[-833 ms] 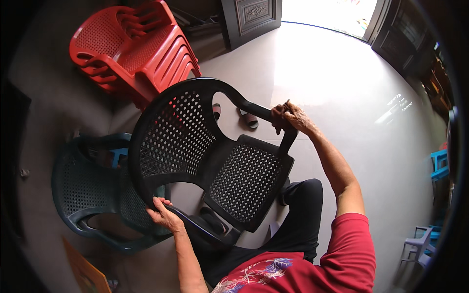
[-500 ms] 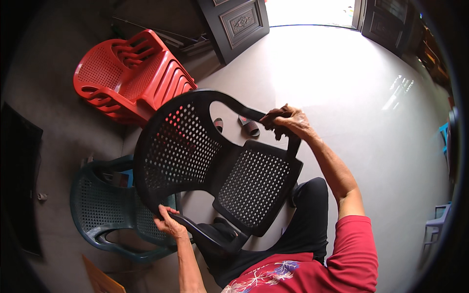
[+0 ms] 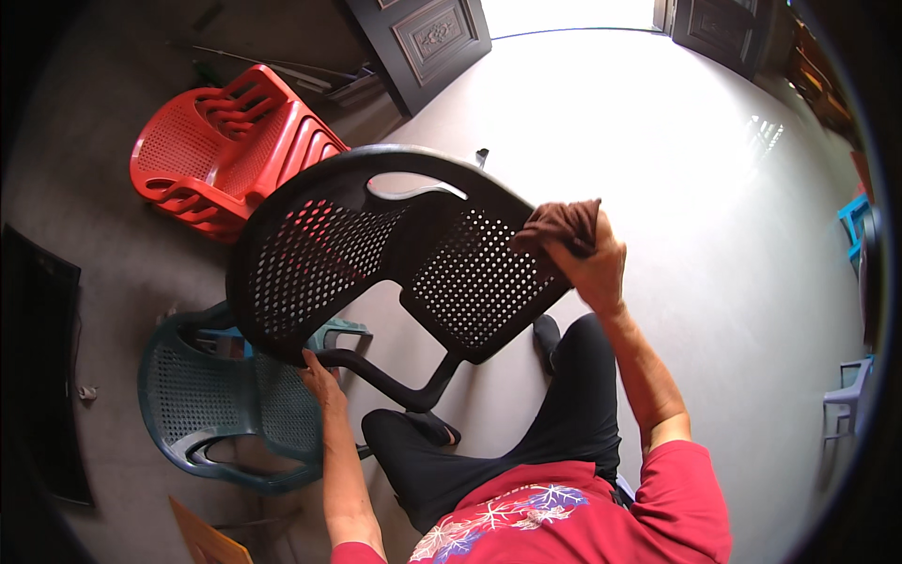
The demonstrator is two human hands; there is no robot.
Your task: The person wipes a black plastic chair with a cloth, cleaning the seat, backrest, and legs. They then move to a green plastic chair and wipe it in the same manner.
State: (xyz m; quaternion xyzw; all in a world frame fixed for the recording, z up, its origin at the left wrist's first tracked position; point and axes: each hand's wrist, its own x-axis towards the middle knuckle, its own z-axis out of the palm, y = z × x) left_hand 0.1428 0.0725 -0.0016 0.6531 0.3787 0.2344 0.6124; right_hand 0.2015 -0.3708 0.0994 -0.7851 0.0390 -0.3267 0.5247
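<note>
A black plastic armchair (image 3: 402, 246) with a perforated back and seat is held up tilted in front of me. My left hand (image 3: 322, 380) grips it at the lower edge, where the backrest meets the near armrest; its fingers are partly hidden behind the plastic. In my right hand (image 3: 599, 271) is a bunched brown cloth (image 3: 567, 226), closed in the fingers beside the right end of the chair, near the seat's edge and the far armrest. Whether the cloth touches the chair there I cannot tell.
A stack of red plastic armchairs (image 3: 178, 148) stands at the far left. Nearer, a dark green armchair (image 3: 193, 390) sits partly behind the black one. A dark carved door (image 3: 434, 42) stands ajar beside a bright doorway. Blue (image 3: 853, 221) and pale (image 3: 850, 387) stools are at the right rim.
The black chair has tilted and shifted slightly left and up. My right hand has moved from the far armrest down and right, and the brown cloth now shows clearly in it.
</note>
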